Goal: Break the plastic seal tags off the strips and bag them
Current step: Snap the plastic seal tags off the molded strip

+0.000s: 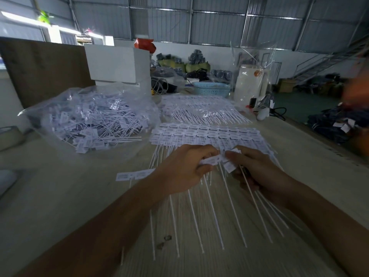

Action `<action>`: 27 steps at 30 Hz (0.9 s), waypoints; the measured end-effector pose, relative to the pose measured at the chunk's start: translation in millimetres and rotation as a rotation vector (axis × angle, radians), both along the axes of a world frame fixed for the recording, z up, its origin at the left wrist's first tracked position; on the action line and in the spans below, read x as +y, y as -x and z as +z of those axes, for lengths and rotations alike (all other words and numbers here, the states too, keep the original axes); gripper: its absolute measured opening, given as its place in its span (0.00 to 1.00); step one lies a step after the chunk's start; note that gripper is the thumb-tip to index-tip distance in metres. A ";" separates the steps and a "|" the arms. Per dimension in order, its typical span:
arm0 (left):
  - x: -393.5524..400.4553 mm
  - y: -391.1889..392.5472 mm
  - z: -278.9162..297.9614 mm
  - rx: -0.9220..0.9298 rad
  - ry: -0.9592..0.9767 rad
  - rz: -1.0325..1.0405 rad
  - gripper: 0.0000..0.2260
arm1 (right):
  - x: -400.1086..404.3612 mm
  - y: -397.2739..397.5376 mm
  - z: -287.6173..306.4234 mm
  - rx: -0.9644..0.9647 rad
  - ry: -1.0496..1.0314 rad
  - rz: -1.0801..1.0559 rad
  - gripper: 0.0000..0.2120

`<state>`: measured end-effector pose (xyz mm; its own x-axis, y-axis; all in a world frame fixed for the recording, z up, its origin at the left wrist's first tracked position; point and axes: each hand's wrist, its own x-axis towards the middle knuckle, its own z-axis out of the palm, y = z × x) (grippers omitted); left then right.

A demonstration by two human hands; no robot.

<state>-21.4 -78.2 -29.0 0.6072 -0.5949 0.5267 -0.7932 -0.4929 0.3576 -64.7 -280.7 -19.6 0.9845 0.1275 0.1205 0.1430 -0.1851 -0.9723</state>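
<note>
Hands (185, 168) (257, 168) curled around tag strip (211, 159)

I'm at a pale wood table (60, 196) in a big shed w/ grey corrugated metal walls (219, 23) and steel frame. Daylight thru a window (26, 21) top left. Brown board (44, 70) stands at the table's far left, white box (117, 62) beside it. Green floor (303, 102) to the right, metal stairs (323, 64) beyond. Blue basket (211, 89) far back.

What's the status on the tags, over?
Both hands, left and right, gripping a strip of tags. Bag left, part full. Nothing in the way.
</note>
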 end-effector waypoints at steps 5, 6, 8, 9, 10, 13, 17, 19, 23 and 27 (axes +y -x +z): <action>-2.6 3.4 -4.0 -0.105 -0.095 0.032 0.12 | -2.7 1.3 0.7 -0.341 0.414 -0.009 0.10; -1.8 3.3 -5.1 -0.090 -0.109 0.024 0.12 | -5.2 2.0 -0.8 -0.422 0.522 0.010 0.07; -0.7 1.3 -7.7 -0.030 -0.105 0.005 0.11 | -8.4 2.7 -4.8 -0.524 0.663 0.039 0.05; -1.1 0.3 -9.2 -0.015 -0.094 -0.006 0.10 | -8.8 2.0 -6.5 -0.549 0.699 0.040 0.05; -1.7 -0.4 -10.7 -0.012 -0.081 -0.017 0.09 | -9.1 0.9 -6.9 -0.557 0.711 0.022 0.04; -3.9 -1.0 -12.2 -0.024 0.018 -0.042 0.07 | -17.1 -4.3 1.2 -0.496 0.584 -0.181 0.07; -6.8 1.3 -8.0 0.007 0.208 -0.024 0.09 | -19.1 -2.2 5.6 -0.169 0.211 -0.251 0.14; -10.9 3.8 -5.8 0.000 0.238 -0.005 0.09 | -4.1 2.0 -0.2 -0.026 0.088 -0.103 0.15; -11.8 5.1 -0.4 -0.079 0.265 0.026 0.08 | 14.6 8.2 0.6 0.168 -0.159 0.085 0.21; -11.7 5.7 1.0 -0.122 0.228 -0.018 0.08 | 13.4 10.4 -2.4 0.151 -0.085 0.119 0.15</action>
<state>-27.1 -89.9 -28.0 0.5215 -0.4623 0.7172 -0.8451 -0.3960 0.3592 -75.1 -267.3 -22.0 0.9709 0.2394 -0.0122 0.0102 -0.0921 -0.9957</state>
